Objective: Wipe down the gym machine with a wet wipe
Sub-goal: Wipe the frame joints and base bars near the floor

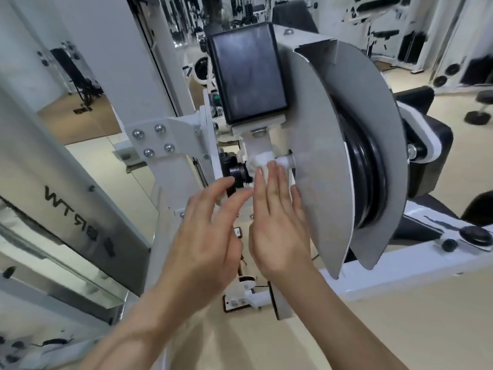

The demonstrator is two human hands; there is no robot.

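Pressure on the wipe should stay even and follow the shaft round, so its far side gets cleaned too; this small joint appears to be the step in hand. Left hand hovers with fingers spread and lightly bent, holding nothing, its tips just beside the black knob; contact cannot be told. The bunched white wipe lies against the machine at the shaft, right of the knob and below the black pad. Right hand is flat, fingers straight and together, tips pressing the wipe, gripping nothing. Grey disc stands just right; keep fingertips clear of its edge.
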